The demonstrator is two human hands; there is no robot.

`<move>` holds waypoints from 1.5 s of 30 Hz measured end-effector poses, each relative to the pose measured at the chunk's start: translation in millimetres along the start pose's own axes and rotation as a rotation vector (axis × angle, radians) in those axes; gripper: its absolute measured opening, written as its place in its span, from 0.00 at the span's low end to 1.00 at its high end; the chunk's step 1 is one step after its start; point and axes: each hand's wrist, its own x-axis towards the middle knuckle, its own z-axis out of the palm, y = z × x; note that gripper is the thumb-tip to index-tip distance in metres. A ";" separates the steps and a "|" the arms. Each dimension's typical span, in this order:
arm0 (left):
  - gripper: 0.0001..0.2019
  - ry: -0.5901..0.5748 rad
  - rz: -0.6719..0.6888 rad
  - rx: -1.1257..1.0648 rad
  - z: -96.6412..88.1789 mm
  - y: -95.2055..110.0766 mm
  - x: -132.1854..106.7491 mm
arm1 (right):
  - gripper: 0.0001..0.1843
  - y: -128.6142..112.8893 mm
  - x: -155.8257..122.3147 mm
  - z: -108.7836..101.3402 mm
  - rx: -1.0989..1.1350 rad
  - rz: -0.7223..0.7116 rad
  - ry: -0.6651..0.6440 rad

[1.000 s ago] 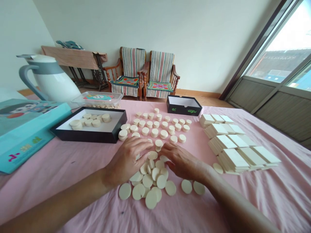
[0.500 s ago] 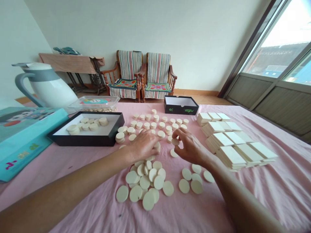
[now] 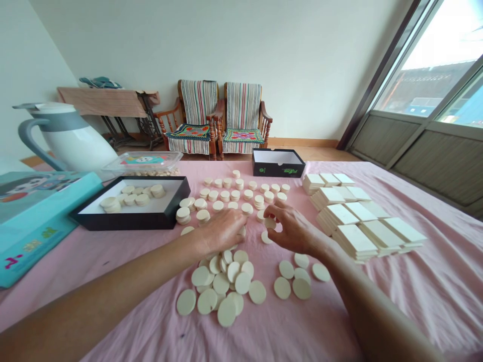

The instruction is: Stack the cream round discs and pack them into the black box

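My left hand [image 3: 224, 229] is closed with its fingers curled down over the table. A pale round wooden disc [image 3: 242, 232] shows at its fingertips, mostly hidden by the hand. My right hand [image 3: 293, 229] pinches another wooden disc [image 3: 269, 222] between thumb and fingers. Under that hand one more disc [image 3: 266, 237] lies on the cloth. Beyond both hands stand rows of small disc stacks [image 3: 225, 196]. Nearer me lies a loose heap of discs [image 3: 221, 283], with several flat discs [image 3: 301, 288] to its right.
Stacked rectangular wooden blanks [image 3: 357, 238] stand at the right on the pink cloth [image 3: 302, 332]. A black box [image 3: 128, 221] with discs inside, a turquoise box [image 3: 41, 234], a clear lidded tub [image 3: 145, 163] and a white jug [image 3: 77, 141] are at the left. Another black box [image 3: 279, 170] sits at the back.
The whole view has shifted slightly. My left hand's fingers are curled further down over the disc. My right hand still pinches its disc in nearly the same place.
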 end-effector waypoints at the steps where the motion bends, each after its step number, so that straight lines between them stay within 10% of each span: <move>1: 0.03 0.000 0.007 0.010 1.2 -0.2 0.5 | 0.08 -0.4 -0.5 -0.2 -0.011 0.011 -0.021; 16: 0.02 -0.007 0.012 0.064 0.9 -7.0 12.3 | 0.03 -11.4 -5.2 7.1 -0.196 0.006 -0.167; 28: 0.05 0.574 -0.028 -0.059 -9.7 12.1 -66.3 | 0.03 -9.2 -2.7 -11.4 0.006 -0.008 -0.054; 35: 0.06 0.666 -0.050 -0.145 14.5 3.7 -97.6 | 0.14 -39.1 -15.0 -5.0 0.159 -0.237 -0.391; 45: 0.05 0.657 -0.090 -0.157 14.7 -6.8 -96.2 | 0.09 -66.4 -20.7 3.9 0.124 -0.336 -0.458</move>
